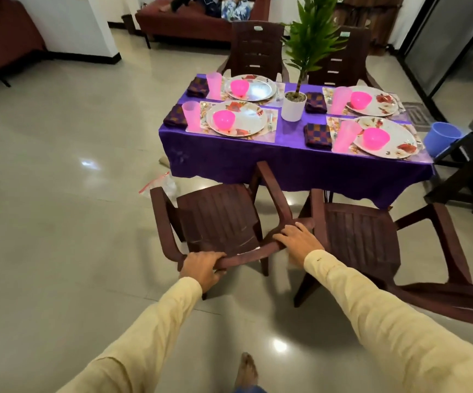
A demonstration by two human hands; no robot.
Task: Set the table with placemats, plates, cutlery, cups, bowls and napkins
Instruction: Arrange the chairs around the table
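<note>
At the table's near left side: a dark brown slatted plastic armchair point(218, 214) stands with its back towards the camera.
Left hand: the left hand point(201, 266) grips the top rail of that armchair's back at its left end, fingers curled over the rail.
Right hand: the right hand point(297, 242) holds the right corner of the same rail, fingers wrapped over the top.
Sleeves: both arms wear pale yellow sleeves point(371, 293).
Table: a rectangular table under a shiny purple cloth point(286, 165), just beyond the armchair.
Places: four are laid, two on the left half and two on the right.
Plates: a round white floral plate point(246, 124) lies on a pale floral placemat point(269, 136) at each place.
Bowls: a bright pink plastic bowl point(224, 119) sits on the left part of each plate.
Cups: a tall translucent pink cup point(191, 114) stands just left of each plate.
Napkins: a folded purple-and-orange checked napkin point(175, 117) lies on the cloth left of each cup.
Cutlery: what looks like a fork point(270, 121) lies right of the near left plate; elsewhere it is too small to tell.
Centre: a leafy green plant in a white pot point(294, 107) stands between the left and right pairs.
Other chairs: a second brown armchair point(360, 236) stands just right of the held one, and two more point(255, 49) stand on the far side.
Right edge: a blue plastic bucket point(442, 137) rests on a dark wooden stand point(462, 171) beside the table.
Floor: pale glossy tiles point(59, 194), a clear plastic bag point(160, 184) near the table's left corner, and a bare foot point(246, 370) at the bottom.
</note>
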